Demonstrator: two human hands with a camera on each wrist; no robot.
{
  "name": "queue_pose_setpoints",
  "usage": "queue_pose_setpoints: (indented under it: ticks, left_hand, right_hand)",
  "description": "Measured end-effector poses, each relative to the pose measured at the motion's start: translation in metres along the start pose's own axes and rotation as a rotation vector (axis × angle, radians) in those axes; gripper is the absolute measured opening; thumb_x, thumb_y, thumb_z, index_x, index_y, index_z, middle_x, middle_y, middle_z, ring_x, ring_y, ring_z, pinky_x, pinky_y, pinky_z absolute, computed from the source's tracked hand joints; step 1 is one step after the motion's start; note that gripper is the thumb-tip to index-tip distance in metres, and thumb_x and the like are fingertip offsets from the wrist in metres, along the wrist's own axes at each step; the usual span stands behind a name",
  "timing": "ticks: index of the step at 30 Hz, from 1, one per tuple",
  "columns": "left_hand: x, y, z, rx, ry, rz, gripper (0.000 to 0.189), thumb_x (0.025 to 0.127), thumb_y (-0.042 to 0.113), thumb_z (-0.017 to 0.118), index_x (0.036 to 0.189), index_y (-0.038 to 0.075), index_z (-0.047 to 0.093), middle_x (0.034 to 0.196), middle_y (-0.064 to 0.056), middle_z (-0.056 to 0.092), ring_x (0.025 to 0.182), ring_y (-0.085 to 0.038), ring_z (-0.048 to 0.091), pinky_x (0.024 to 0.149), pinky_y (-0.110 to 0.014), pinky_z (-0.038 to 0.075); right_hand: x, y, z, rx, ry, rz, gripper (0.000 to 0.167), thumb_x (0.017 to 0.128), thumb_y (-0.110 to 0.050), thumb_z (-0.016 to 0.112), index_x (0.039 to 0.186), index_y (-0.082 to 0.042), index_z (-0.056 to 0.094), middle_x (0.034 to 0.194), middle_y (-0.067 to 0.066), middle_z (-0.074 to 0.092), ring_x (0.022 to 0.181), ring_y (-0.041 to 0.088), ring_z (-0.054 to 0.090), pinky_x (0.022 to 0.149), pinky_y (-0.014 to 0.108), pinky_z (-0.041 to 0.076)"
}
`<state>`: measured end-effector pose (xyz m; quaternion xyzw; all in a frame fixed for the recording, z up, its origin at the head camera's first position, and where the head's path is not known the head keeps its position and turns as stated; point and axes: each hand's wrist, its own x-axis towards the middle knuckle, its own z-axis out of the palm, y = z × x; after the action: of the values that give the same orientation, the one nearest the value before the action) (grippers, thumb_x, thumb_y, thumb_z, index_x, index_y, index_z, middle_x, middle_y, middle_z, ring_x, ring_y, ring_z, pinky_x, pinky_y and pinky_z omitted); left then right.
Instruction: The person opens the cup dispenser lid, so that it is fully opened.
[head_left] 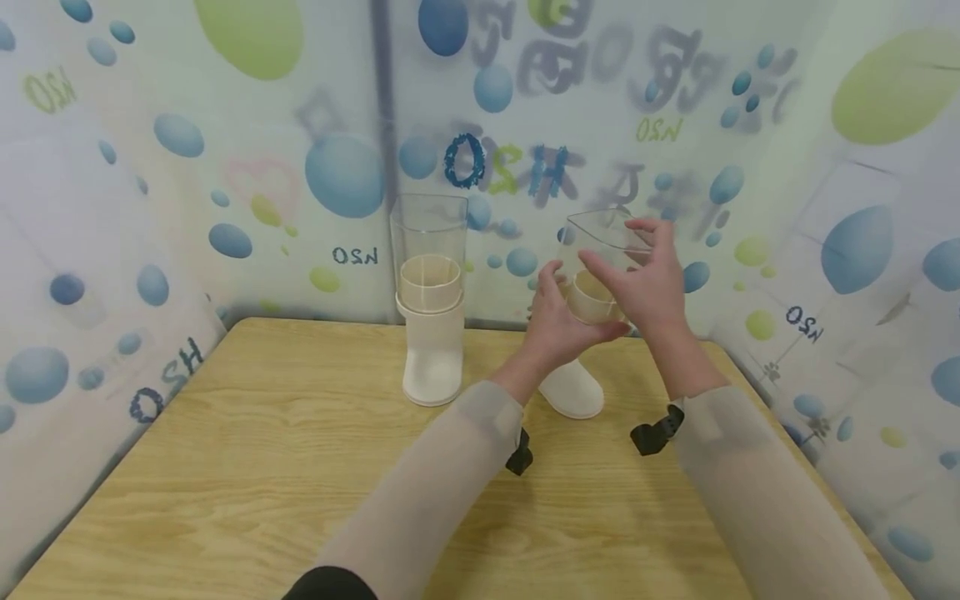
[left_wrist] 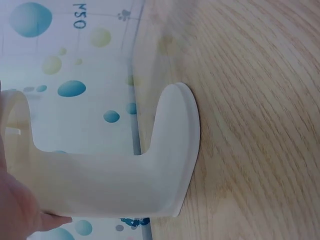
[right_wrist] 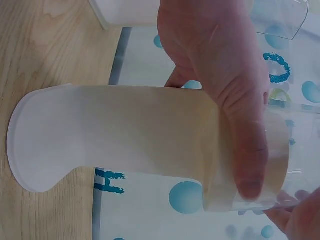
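Observation:
A white boot-shaped stand (head_left: 573, 387) stands on the table with its rounded foot toward me. Around its wide upper collar curls my left hand (head_left: 555, 327), the thumb lying across the collar in the right wrist view. A clear plastic sleeve (head_left: 592, 229) rises from that collar. My right hand (head_left: 649, 287) holds the sleeve's upper part from the right, fingers spread around its walls. In the left wrist view, the stand's foot (left_wrist: 175, 145) rests flat on the wood. The left hand covers part of the joint between sleeve and collar.
To the left stands a matching white boot-shaped stand (head_left: 433, 358) with its own clear sleeve (head_left: 429, 217) upright on top. Both are near the back edge of the wooden table (head_left: 247, 467). Patterned curtain walls (head_left: 300, 233) close in the back and both sides.

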<state>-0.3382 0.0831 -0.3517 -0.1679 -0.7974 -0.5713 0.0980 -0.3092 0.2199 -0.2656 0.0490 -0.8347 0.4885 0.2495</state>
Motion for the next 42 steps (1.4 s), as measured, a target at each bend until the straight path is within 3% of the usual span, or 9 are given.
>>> queue_pose_setpoints:
  ticks: [13, 21, 30, 37, 42]
  left_hand:
    - [0.004, -0.003, 0.001, 0.070, -0.003, 0.007, 0.132, 0.072, 0.055, 0.101, 0.170, 0.027, 0.016, 0.156, -0.009, 0.050, 0.125, -0.025, 0.062, 0.101, -0.046, 0.058]
    - [0.004, -0.002, -0.005, 0.105, -0.043, 0.006, 0.133, 0.073, 0.056, 0.100, 0.171, 0.025, 0.015, 0.158, -0.010, 0.049, 0.127, -0.026, 0.062, 0.102, -0.047, 0.058]
    - [0.006, -0.001, -0.007, 0.137, -0.074, 0.042, 0.132, 0.074, 0.054, 0.100, 0.171, 0.019, 0.017, 0.154, -0.010, 0.049, 0.122, -0.023, 0.061, 0.097, -0.042, 0.059]
    - [0.006, -0.001, -0.009, 0.144, -0.083, 0.056, 0.132, 0.074, 0.054, 0.100, 0.170, 0.016, 0.017, 0.152, -0.010, 0.051, 0.124, -0.023, 0.060, 0.099, -0.042, 0.059]
    - [0.005, -0.001, -0.012, 0.146, -0.102, 0.052, 0.135, 0.073, 0.054, 0.101, 0.172, 0.017, 0.015, 0.152, -0.011, 0.051, 0.124, -0.023, 0.059, 0.100, -0.043, 0.058]
  right_hand:
    - [0.001, -0.004, -0.007, 0.055, 0.007, 0.061, 0.077, 0.088, -0.057, 0.088, 0.152, -0.027, 0.058, 0.169, 0.001, 0.049, 0.146, 0.030, 0.060, 0.113, 0.055, 0.055]
    - [-0.002, -0.009, -0.008, -0.003, -0.009, 0.006, 0.067, 0.089, -0.056, 0.087, 0.142, -0.020, 0.066, 0.167, -0.004, 0.049, 0.145, 0.037, 0.059, 0.113, 0.059, 0.053]
    - [-0.003, -0.013, -0.015, -0.011, 0.004, 0.086, 0.066, 0.089, -0.062, 0.085, 0.141, -0.025, 0.065, 0.175, -0.009, 0.039, 0.143, 0.032, 0.063, 0.108, 0.053, 0.057]
    - [-0.002, -0.015, -0.013, -0.044, -0.005, 0.048, 0.063, 0.089, -0.061, 0.084, 0.137, -0.023, 0.067, 0.173, -0.002, 0.044, 0.142, 0.035, 0.063, 0.107, 0.056, 0.057]
    - [-0.004, -0.018, -0.015, -0.034, -0.002, 0.084, 0.061, 0.090, -0.062, 0.084, 0.135, -0.026, 0.067, 0.175, -0.005, 0.041, 0.141, 0.032, 0.065, 0.104, 0.050, 0.057]
